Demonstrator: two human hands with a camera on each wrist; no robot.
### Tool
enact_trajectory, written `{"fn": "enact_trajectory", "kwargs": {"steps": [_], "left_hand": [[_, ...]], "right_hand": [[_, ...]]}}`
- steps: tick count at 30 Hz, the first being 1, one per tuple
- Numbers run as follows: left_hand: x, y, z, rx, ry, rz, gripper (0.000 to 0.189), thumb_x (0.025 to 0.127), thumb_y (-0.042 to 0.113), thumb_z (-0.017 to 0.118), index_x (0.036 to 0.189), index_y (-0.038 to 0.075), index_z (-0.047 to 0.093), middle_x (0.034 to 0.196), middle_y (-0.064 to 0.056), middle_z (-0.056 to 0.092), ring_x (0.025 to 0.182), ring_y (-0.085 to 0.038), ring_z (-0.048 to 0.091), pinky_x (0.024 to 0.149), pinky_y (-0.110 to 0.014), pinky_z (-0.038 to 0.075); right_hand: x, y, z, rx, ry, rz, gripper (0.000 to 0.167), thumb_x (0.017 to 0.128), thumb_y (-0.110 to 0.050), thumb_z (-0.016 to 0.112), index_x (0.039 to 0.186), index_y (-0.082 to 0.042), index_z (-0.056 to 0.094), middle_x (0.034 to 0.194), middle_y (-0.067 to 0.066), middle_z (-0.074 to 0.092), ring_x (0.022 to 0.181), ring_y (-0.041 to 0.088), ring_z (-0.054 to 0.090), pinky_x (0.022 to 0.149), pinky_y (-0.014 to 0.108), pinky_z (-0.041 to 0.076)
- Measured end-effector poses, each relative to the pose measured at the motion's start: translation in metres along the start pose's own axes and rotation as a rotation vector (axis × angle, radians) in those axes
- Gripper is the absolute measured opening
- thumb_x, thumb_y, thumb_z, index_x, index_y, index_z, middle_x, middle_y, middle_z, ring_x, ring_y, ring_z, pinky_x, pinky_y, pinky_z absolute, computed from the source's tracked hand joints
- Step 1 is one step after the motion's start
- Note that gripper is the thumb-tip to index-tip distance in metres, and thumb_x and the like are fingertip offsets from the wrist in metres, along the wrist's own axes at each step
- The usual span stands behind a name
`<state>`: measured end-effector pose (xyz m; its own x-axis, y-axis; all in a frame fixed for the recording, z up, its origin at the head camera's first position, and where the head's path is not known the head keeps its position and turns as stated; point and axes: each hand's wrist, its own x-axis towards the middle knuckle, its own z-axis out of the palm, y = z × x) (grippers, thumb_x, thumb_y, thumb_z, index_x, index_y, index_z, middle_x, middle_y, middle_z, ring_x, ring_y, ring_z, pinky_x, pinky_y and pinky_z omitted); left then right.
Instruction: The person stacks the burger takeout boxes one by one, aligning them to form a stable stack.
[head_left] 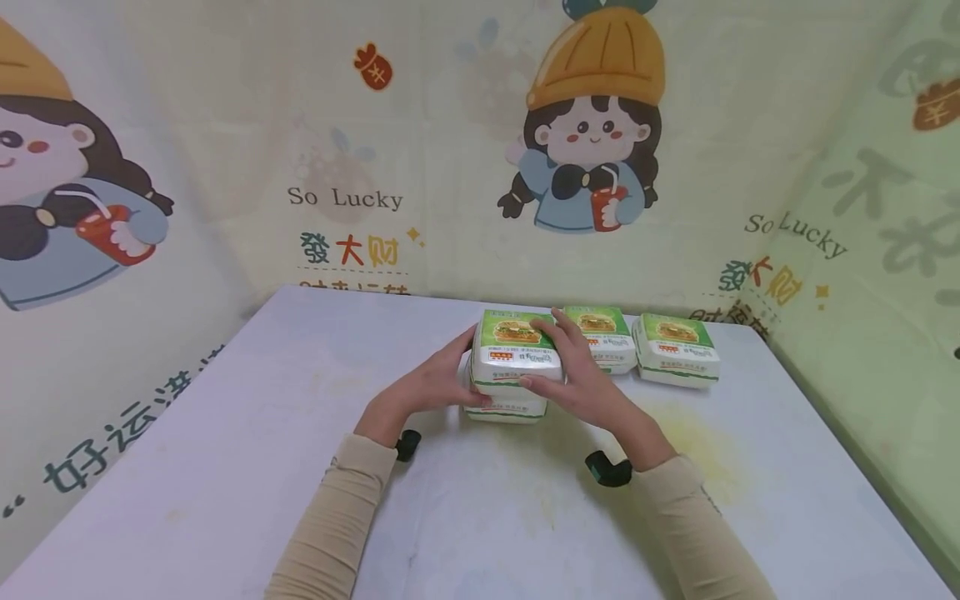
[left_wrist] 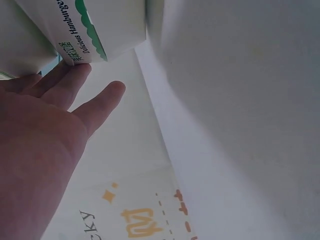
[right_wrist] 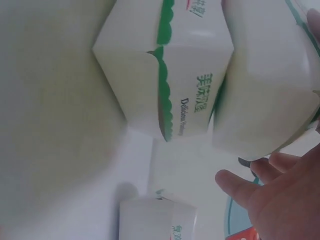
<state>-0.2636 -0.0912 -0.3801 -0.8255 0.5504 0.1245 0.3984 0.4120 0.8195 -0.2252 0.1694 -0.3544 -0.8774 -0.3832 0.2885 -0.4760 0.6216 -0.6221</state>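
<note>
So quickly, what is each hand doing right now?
Left hand: open, straight fingers touching the top burger box.
Right hand: open, also touching it.

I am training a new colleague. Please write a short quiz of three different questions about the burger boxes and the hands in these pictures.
1. True or false: the top burger box rests on another burger box.
2. How many burger boxes are on the white table in the head view?
3. Which hand has fingers lying across the lid of the top burger box: A) left hand, B) right hand?

Key: 1. true. 2. four: two stacked, two more behind to the right. 3. B.
</note>
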Motion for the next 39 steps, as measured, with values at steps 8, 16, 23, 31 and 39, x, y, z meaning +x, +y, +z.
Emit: {"fn": "enact_trajectory", "kwargs": {"steps": [8, 16, 23, 31, 39], "left_hand": [[0.000, -0.003, -0.001, -0.053, 0.003, -0.047, 0.120, 0.067, 0.034, 0.093, 0.156, 0.036, 0.013, 0.155, 0.012, 0.034, 0.146, -0.013, 0.030, 0.120, -0.050, 0.029], [0.001, -0.003, 0.000, -0.115, -0.004, -0.066, 0.135, 0.069, 0.026, 0.092, 0.159, 0.029, -0.008, 0.154, 0.003, 0.036, 0.146, -0.021, 0.033, 0.121, -0.045, 0.029], [0.002, -0.003, 0.001, -0.107, -0.007, -0.022, 0.134, 0.069, 0.023, 0.092, 0.159, 0.027, -0.008, 0.156, 0.003, 0.033, 0.145, -0.022, 0.034, 0.121, -0.046, 0.029], [0.001, -0.002, 0.000, -0.076, 0.005, -0.017, 0.134, 0.069, 0.024, 0.092, 0.159, 0.029, -0.007, 0.160, 0.004, 0.024, 0.145, -0.019, 0.030, 0.122, -0.047, 0.026], [-0.003, 0.005, -0.005, -0.041, 0.057, -0.030, 0.130, 0.069, 0.037, 0.091, 0.158, 0.035, -0.003, 0.165, 0.003, 0.014, 0.154, -0.019, 0.015, 0.122, -0.051, 0.024]], "right_hand": [[0.002, 0.002, 0.006, 0.014, -0.016, 0.012, 0.080, 0.090, -0.045, 0.069, 0.155, -0.031, 0.025, 0.167, 0.009, 0.001, 0.153, 0.038, 0.005, 0.111, 0.071, 0.027], [0.003, 0.004, 0.010, 0.028, -0.011, 0.015, 0.079, 0.090, -0.046, 0.068, 0.155, -0.032, 0.025, 0.167, 0.008, 0.001, 0.152, 0.038, 0.009, 0.111, 0.070, 0.028], [0.002, 0.001, 0.011, 0.017, -0.007, 0.023, 0.080, 0.090, -0.047, 0.068, 0.154, -0.030, 0.025, 0.167, 0.009, 0.002, 0.151, 0.038, 0.009, 0.110, 0.068, 0.031], [0.003, -0.002, 0.012, 0.006, -0.010, 0.027, 0.081, 0.089, -0.046, 0.069, 0.154, -0.029, 0.025, 0.167, 0.010, 0.002, 0.151, 0.037, 0.010, 0.110, 0.067, 0.033], [0.003, 0.001, 0.010, -0.007, -0.018, 0.031, 0.081, 0.089, -0.048, 0.069, 0.155, -0.031, 0.024, 0.167, 0.008, 0.002, 0.151, 0.038, 0.010, 0.110, 0.069, 0.031]]}}
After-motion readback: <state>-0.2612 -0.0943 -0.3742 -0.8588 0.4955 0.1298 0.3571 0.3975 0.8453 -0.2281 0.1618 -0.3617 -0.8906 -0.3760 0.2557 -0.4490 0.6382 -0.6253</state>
